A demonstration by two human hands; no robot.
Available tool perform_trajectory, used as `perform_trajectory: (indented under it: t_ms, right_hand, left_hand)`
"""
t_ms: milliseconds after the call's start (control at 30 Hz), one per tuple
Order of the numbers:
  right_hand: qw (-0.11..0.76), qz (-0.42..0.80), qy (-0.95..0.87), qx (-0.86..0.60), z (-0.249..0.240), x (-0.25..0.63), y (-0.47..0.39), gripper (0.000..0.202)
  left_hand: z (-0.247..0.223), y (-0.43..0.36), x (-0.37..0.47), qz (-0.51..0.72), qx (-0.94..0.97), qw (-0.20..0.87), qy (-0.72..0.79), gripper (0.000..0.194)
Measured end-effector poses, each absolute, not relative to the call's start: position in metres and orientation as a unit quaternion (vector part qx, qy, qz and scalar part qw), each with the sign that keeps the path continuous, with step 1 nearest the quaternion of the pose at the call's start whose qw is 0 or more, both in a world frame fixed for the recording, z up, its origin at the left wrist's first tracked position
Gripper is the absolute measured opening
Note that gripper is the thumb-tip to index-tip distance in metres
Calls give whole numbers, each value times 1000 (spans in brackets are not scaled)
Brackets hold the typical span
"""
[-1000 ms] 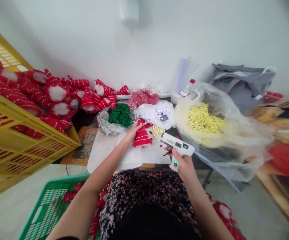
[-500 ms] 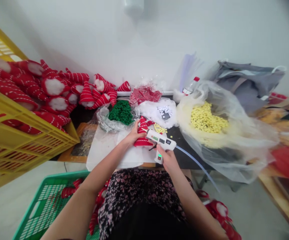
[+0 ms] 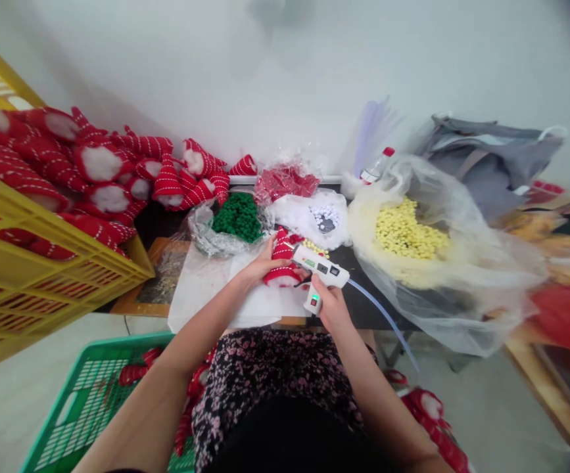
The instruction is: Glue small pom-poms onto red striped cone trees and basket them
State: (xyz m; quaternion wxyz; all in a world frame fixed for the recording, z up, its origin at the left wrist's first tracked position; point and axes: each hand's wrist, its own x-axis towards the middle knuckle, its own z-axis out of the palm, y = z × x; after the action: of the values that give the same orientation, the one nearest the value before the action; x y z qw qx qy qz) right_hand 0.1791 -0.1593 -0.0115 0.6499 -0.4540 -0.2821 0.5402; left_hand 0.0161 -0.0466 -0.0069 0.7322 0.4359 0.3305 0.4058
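My left hand (image 3: 262, 265) is closed on the left side of a red cone-shaped stuffed hat (image 3: 281, 270) with white stitched stripes, over white paper (image 3: 225, 299). In my right hand (image 3: 331, 305) is a white glue gun (image 3: 321, 266), gripped by its handle, where a green light glows. Its nozzle points left, close over the hat's upper part; whether it touches I cannot tell. A long translucent glue stick (image 3: 378, 305) trails from its rear. Just behind the hat lie small yellow pom-poms (image 3: 315, 248).
Bags of green pom-poms (image 3: 238, 217), red pieces (image 3: 287, 182), white pom-poms (image 3: 325, 218) and yellow pom-poms (image 3: 407, 230) stand around the work spot. A yellow crate (image 3: 43, 263) heaped with striped hats is at left, a green basket (image 3: 87, 368) below. A bottle (image 3: 376, 167) stands behind.
The glue gun has shifted slightly right, its nozzle still over the hat. The hat's base has tipped, and white stuffing shows at its lower edge. My left hand keeps its hold.
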Motion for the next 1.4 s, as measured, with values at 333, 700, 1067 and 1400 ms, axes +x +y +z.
perform_trajectory:
  t_ms: [333,700,1067,1400]
  right_hand:
    - [637,543,-300,-457,5,173,-142,59]
    - [626,512,-354,-470,6,177,-137,56]
    - [628,535,-354,-440,9,174,-138,52]
    - [662,513,-323,-441,17,192,-161,52]
  left_hand:
    - [-15,-41,20,440,419,723,329,95]
    - [-22,-40,25,483,391,725,297,102]
    - [-17,-44,27,492,398,707,315,99]
    - [-6,-42,19,484,279,761,328,72]
